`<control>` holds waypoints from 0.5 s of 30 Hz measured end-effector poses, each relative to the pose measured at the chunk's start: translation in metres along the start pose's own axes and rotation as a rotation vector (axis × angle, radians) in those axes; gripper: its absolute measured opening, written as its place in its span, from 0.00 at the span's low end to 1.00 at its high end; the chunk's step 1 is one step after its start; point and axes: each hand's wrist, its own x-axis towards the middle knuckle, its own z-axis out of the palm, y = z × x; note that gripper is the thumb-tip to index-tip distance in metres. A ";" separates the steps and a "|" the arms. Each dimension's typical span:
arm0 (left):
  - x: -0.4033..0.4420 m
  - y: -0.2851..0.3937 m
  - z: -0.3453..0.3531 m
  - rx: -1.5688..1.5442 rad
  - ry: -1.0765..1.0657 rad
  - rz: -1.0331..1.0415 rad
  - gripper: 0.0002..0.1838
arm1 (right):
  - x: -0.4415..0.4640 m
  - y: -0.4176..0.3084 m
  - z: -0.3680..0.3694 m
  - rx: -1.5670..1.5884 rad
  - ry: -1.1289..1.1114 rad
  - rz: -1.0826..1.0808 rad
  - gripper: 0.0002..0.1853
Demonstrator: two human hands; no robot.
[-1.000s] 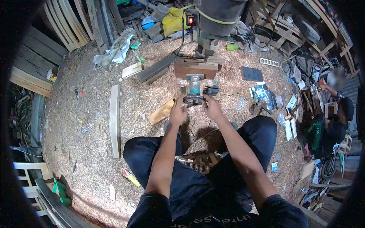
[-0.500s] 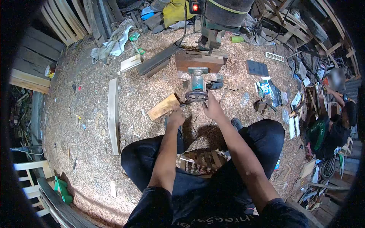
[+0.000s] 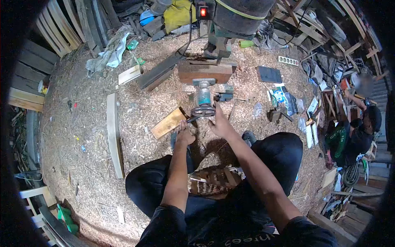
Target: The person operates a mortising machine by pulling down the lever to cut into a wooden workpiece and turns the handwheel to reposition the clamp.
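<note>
Watching remotely, I see my left hand (image 3: 185,135) has lowered beside a dark handle (image 3: 192,120), seemingly leaving only my right hand (image 3: 221,126) at the handwheel (image 3: 203,111); I cannot tell either grip.

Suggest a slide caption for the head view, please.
Over shavings-strewn ground, right hand at a handwheel, left hand near a short wooden board.

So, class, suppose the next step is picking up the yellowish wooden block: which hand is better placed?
Probably the left. The left hand is right by one end of the wooden block, while the right hand is farther off, at the handwheel's right side.
</note>
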 end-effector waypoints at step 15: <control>0.027 -0.001 0.020 0.021 0.052 0.048 0.60 | 0.002 0.004 0.011 -0.020 0.011 -0.006 0.51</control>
